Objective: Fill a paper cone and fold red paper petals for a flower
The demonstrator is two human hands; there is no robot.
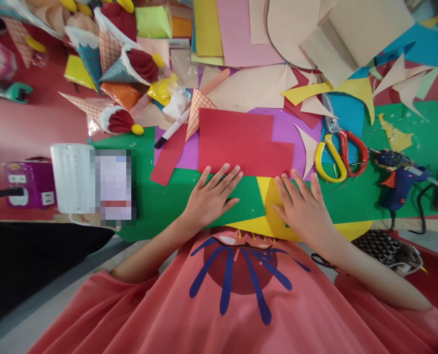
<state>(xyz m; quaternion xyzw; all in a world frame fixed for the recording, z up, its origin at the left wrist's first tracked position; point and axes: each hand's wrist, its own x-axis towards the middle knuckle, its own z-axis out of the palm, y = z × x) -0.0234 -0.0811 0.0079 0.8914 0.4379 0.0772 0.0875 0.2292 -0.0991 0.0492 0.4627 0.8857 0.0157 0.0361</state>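
The left hand [213, 196] and right hand [305, 204] are lying flat, fingers slightly apart, gripping nothing. Fingertips are touching the near edge of the flat, notched red sheet [237, 142], which is lying partly over purple sheets [296, 120].

Two hands [213, 196] [307, 204], one marker [173, 129], one glue gun [401, 184]

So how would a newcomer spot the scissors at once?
Start at the big green sheet and find the right hand. Just right of its fingertips lie the scissors. One handle loop is yellow and the other red, unlike the blue glue gun farther right.
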